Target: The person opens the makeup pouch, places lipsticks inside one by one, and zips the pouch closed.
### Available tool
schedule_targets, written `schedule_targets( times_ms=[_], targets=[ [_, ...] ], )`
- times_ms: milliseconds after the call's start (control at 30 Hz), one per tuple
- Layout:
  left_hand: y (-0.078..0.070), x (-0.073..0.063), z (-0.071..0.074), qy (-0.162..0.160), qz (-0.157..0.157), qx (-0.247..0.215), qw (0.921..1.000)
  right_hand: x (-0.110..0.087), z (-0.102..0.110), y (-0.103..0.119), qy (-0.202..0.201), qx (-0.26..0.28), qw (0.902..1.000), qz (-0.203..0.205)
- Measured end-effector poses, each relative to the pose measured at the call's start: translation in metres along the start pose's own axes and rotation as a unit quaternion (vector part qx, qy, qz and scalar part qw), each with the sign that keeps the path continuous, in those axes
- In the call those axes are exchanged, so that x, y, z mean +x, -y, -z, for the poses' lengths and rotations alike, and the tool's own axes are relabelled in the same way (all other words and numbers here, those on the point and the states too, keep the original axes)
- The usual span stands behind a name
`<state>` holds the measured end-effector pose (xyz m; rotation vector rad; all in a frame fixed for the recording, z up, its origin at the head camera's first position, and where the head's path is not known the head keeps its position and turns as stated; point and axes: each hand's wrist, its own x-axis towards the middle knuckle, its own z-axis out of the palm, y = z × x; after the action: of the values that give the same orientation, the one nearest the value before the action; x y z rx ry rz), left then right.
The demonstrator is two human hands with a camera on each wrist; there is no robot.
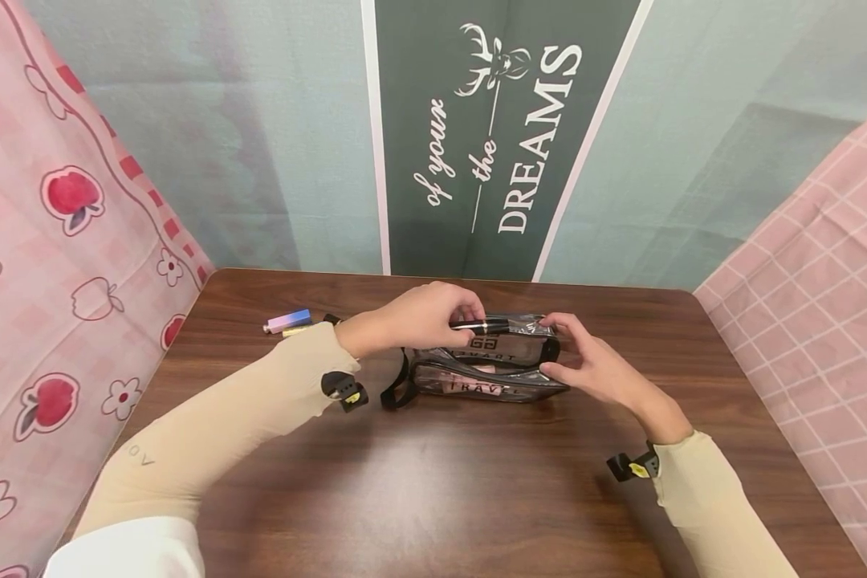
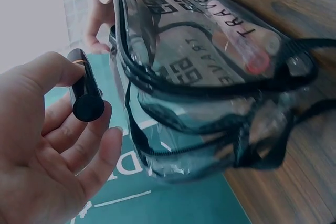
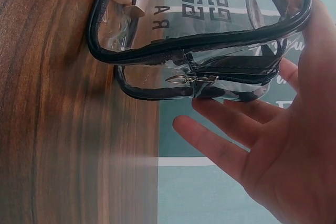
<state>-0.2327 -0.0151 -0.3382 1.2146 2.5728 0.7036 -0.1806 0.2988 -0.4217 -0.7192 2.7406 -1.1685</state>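
Observation:
My left hand pinches a black lipstick tube with a thin gold band between thumb and fingers, over the far left part of a clear toiletry bag. The bag stands unzipped, with black piping and "TRAVEL" lettering. Through its wall shows a pinkish tube lying inside. At the bag's right end, my right hand grips the rims, thumb at the near side and index finger at the far side. Two metal zipper pulls hang close to the right fingers.
A pink-and-blue tube and a gold one lie at the far left of the wooden table. A black strap loops out from the bag's left end. Printed cloths hang behind and on both sides.

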Motion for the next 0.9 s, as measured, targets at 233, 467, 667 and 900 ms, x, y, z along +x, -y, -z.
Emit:
schedule_targets(
  times_ms=[233, 467, 667, 900],
  targets=[
    [-0.007, 0.012, -0.011, 0.004, 0.007, 0.016, 0.9998, 0.000, 0.000, 0.000, 0.003, 0.013, 0.9999, 0.009],
    [-0.009, 0.017, -0.021, 0.009, 0.009, 0.023, 0.9996, 0.000, 0.001, 0.000, 0.005, 0.003, 1.0000, 0.001],
    [-0.009, 0.020, -0.024, 0.010, 0.009, 0.026, 0.9996, 0.000, 0.001, 0.000, 0.007, -0.001, 1.0000, -0.002],
    [-0.010, 0.021, -0.025, 0.012, 0.014, 0.033, 0.9993, 0.000, 0.001, 0.000, 0.007, -0.001, 1.0000, -0.004]
  ],
)
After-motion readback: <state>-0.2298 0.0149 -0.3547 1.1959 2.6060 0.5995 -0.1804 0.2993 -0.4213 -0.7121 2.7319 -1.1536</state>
